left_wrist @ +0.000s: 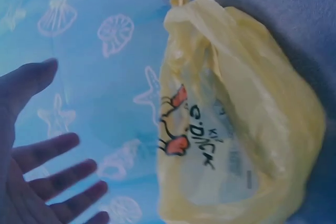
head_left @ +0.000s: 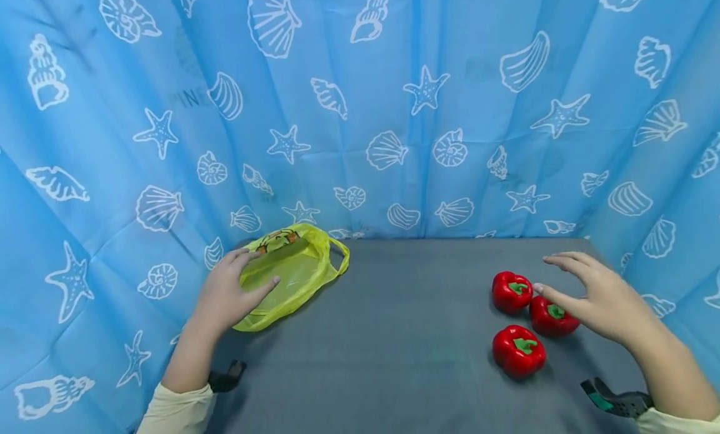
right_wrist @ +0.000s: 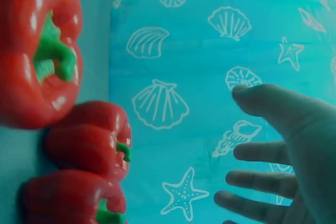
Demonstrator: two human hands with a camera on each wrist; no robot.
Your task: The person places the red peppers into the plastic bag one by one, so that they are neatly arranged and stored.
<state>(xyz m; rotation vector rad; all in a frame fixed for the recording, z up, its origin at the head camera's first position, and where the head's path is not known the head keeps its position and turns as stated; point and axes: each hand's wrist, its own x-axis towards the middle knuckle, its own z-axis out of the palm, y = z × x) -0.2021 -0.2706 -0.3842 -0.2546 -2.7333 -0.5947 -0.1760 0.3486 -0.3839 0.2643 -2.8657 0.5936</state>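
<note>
A blue curtain [head_left: 365, 96] printed with white shells and starfish backs a grey table [head_left: 405, 334]. Near the table's right edge lie three loose red peppers: a far pepper [head_left: 510, 290] and a middle pepper [head_left: 551, 318] close together, and a near pepper [head_left: 516, 353] a little apart. The work looks to be at an early point: no pepper is in hand, and none shows in the yellow bag [head_left: 289, 281]. That bag lies at the table's far left corner, its mouth gaping, with no contents I can make out. The left hand [head_left: 233, 293] is beside it, thumb and fingers spread, gripping nothing. The right hand [head_left: 599, 296] hovers by the peppers, thumb apart, fingers slightly separated, likewise holding nothing. All three peppers remain to be handled, I judge.
</note>
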